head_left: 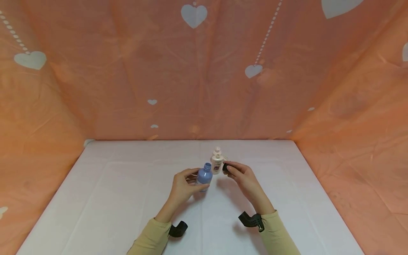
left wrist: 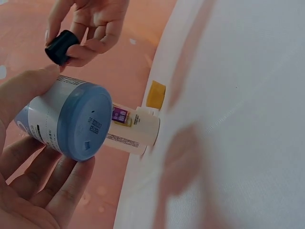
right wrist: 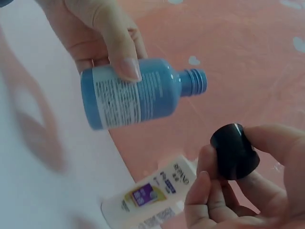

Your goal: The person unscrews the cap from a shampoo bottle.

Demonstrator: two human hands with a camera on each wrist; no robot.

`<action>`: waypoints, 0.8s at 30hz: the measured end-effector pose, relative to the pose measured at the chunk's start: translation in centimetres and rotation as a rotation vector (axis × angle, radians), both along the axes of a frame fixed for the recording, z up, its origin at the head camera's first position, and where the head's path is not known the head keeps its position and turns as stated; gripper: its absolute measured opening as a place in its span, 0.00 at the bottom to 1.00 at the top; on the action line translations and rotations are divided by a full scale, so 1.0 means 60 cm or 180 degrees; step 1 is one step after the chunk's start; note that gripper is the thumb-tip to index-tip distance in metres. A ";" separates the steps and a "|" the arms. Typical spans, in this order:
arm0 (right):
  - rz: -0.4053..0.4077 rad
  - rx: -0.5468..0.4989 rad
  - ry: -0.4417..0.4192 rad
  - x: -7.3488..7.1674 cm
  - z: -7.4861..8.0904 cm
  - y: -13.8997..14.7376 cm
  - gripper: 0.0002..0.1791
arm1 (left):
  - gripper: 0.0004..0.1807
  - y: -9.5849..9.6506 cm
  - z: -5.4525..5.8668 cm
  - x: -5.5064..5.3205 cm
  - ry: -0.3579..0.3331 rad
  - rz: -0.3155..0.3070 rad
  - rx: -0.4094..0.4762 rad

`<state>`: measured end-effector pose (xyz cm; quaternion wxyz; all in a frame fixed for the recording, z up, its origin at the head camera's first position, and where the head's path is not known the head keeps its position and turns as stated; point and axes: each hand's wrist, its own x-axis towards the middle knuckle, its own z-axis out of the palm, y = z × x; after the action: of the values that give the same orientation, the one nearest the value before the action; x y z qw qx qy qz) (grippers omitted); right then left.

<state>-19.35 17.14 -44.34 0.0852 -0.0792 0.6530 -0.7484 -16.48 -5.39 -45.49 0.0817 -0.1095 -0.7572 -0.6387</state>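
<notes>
My left hand (head_left: 185,186) grips a blue bottle (head_left: 205,175) round its body, thumb on one side and fingers on the other. The bottle's threaded neck (right wrist: 194,82) is bare, and its printed label faces the right wrist view. Its flat base (left wrist: 88,123) shows in the left wrist view, lifted off the table. To the right, my right hand (head_left: 243,177) pinches a black cap (right wrist: 234,151) between thumb and fingers, apart from the bottle. Just behind both hands stands a white bottle (head_left: 217,164) with a purple label patch.
A second white bottle (head_left: 217,150) stands behind the first on the white table (head_left: 127,198). Close to them lies a small yellow object (left wrist: 156,95). Orange curtains (head_left: 197,88) with white hearts enclose the table at the back and sides.
</notes>
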 end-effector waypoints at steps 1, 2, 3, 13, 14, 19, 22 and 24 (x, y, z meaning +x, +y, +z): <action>-0.0013 0.0071 -0.0017 0.000 -0.001 0.003 0.22 | 0.28 0.000 -0.001 -0.001 0.0001 0.0003 -0.0009; -0.0034 0.0149 -0.0057 0.000 -0.003 0.005 0.22 | 0.28 0.000 -0.006 -0.004 -0.0024 0.0012 -0.0023; -0.0048 0.0194 -0.0105 0.001 -0.005 0.008 0.21 | 0.28 0.000 -0.014 -0.007 -0.0060 0.0029 -0.0026; -0.0167 0.0489 -0.0212 0.007 -0.031 0.040 0.21 | 0.30 -0.004 -0.039 -0.018 -0.0117 -0.0054 -0.0226; -0.0175 0.0475 -0.0222 0.009 -0.033 0.044 0.20 | 0.30 -0.003 -0.039 -0.019 -0.0124 -0.0067 -0.0253; -0.0237 0.0583 -0.0285 0.011 -0.040 0.058 0.22 | 0.29 0.004 -0.039 -0.025 -0.0115 -0.0164 -0.0339; -0.0252 0.0712 -0.0295 0.012 -0.042 0.062 0.24 | 0.29 0.010 -0.039 -0.029 -0.0091 -0.0220 -0.0335; -0.0260 0.0747 -0.0297 0.012 -0.044 0.063 0.23 | 0.29 0.015 -0.040 -0.031 -0.0084 -0.0245 -0.0329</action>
<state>-18.66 20.91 -46.99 0.0936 -0.0071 0.7341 -0.6725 -18.34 -4.51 -47.87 0.0414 -0.1342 -0.7855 -0.6028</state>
